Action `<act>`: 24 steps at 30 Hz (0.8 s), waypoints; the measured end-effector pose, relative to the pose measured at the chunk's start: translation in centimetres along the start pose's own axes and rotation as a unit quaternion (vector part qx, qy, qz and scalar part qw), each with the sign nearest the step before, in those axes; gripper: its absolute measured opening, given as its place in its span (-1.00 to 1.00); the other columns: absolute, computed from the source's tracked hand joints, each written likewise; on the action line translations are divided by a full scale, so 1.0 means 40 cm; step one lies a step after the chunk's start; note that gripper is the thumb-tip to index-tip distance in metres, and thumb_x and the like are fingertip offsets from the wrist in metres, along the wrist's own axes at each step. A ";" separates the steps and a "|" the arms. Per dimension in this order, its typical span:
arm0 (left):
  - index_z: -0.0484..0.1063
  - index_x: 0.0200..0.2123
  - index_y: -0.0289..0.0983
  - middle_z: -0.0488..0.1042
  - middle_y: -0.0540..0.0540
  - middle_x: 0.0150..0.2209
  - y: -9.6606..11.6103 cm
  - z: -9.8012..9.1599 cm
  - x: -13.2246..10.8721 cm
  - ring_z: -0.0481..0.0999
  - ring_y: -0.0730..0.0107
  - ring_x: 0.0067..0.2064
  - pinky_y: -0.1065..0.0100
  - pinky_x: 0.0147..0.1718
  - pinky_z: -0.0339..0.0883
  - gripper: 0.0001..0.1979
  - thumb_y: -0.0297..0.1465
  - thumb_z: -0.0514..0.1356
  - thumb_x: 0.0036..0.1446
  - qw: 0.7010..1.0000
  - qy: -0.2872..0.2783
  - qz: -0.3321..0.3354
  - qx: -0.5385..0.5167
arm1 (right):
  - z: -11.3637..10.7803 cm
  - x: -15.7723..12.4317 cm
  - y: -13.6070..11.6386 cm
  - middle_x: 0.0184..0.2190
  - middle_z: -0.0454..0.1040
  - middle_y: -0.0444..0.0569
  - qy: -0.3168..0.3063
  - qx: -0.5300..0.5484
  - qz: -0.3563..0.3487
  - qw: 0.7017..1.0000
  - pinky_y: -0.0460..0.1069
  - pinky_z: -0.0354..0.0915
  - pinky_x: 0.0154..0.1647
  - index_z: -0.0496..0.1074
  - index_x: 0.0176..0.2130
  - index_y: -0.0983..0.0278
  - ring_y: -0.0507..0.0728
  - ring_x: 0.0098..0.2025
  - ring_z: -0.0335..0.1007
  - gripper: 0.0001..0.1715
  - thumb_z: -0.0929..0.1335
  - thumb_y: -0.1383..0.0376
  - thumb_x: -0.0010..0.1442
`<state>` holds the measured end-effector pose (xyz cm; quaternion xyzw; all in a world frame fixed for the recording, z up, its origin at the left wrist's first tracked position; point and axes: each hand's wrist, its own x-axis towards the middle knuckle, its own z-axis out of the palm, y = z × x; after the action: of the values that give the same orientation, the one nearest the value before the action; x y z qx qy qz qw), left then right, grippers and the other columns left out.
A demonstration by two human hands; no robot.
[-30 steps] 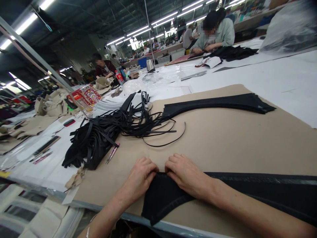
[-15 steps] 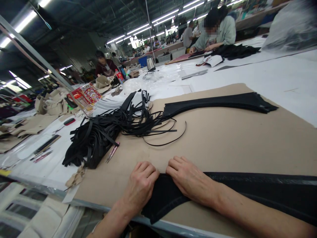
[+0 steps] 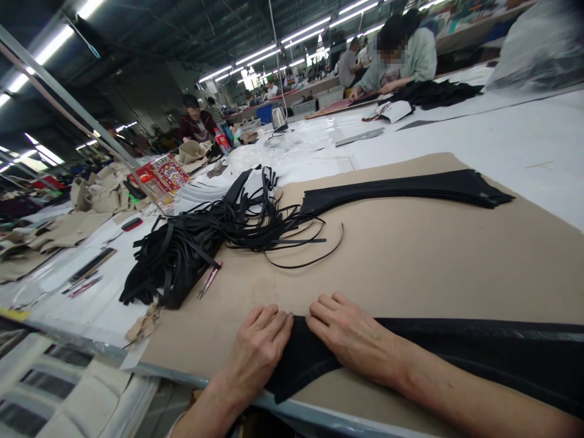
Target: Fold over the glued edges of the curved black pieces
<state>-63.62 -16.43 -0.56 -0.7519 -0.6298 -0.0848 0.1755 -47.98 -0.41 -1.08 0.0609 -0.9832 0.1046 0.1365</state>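
Note:
A long black fabric piece (image 3: 483,350) lies along the near edge of the brown cardboard sheet (image 3: 410,255). My left hand (image 3: 258,350) rests on its left end with the fingers stretched fairly flat. Beside it, my right hand (image 3: 351,334) presses the fabric's upper edge, fingers extended and close together. The two hands sit almost side by side, a narrow strip of black cloth showing between them. Neither hand grips anything.
A heap of black strips (image 3: 205,243) lies to the left, with small pink-handled snips (image 3: 208,280) at its edge. A stack of curved black pieces (image 3: 410,185) lies farther back. Beige fabric, a red printed box (image 3: 159,176) and other people at work fill the far tables.
Both hands have slid slightly toward me and flattened on the fabric; the left hand's curled fingers have straightened. The view has shifted a little.

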 end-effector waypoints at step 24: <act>0.30 0.17 -0.36 0.46 -0.22 -0.02 0.047 0.030 -0.007 0.40 0.24 0.02 0.20 0.03 0.43 -0.54 -0.61 -0.09 0.25 0.989 -0.016 -0.086 -0.118 | -0.023 -0.027 0.020 -0.31 0.34 -0.05 0.001 -0.032 -0.013 0.999 0.05 0.13 -0.20 0.38 -0.26 0.33 0.14 -0.25 0.19 -0.93 0.30 0.42 0.32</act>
<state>-61.97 -16.52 -2.08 -0.7119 -0.6801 -0.1612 0.0678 -46.82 0.67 -0.69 0.0693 -0.9851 0.0711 0.1404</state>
